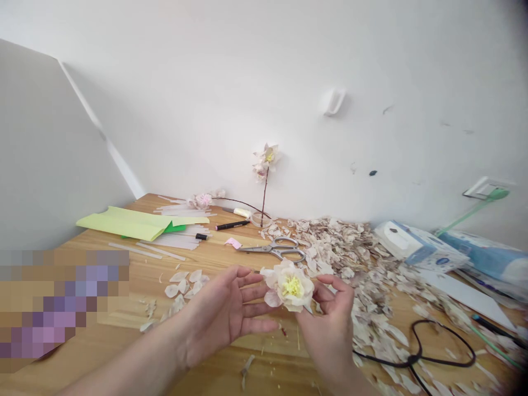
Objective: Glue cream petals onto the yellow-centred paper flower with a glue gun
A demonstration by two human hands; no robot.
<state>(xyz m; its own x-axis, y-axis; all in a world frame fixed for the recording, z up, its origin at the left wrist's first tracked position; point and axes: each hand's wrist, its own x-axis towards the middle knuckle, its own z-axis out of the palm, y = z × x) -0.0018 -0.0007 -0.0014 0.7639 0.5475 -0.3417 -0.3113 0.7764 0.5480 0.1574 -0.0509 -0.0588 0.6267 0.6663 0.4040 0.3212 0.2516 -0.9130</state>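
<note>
A cream paper flower (290, 286) with a yellow centre is held above the wooden table (124, 330). My right hand (330, 319) grips it from behind and below, fingers curled round its base. My left hand (225, 311) is open, palm up, its fingertips touching the flower's left petals. Steel scissors (275, 249) lie just beyond the flower. A few loose petals (185, 281) lie left of my left hand.
A heap of cut petals (350, 253) covers the table's right half. A finished flower on a stem (266, 165) leans on the wall. Green paper (132, 223), glue sticks (173, 239), a black marker (231, 225), tissue packs (421, 247) and a black cable (416, 352) lie around.
</note>
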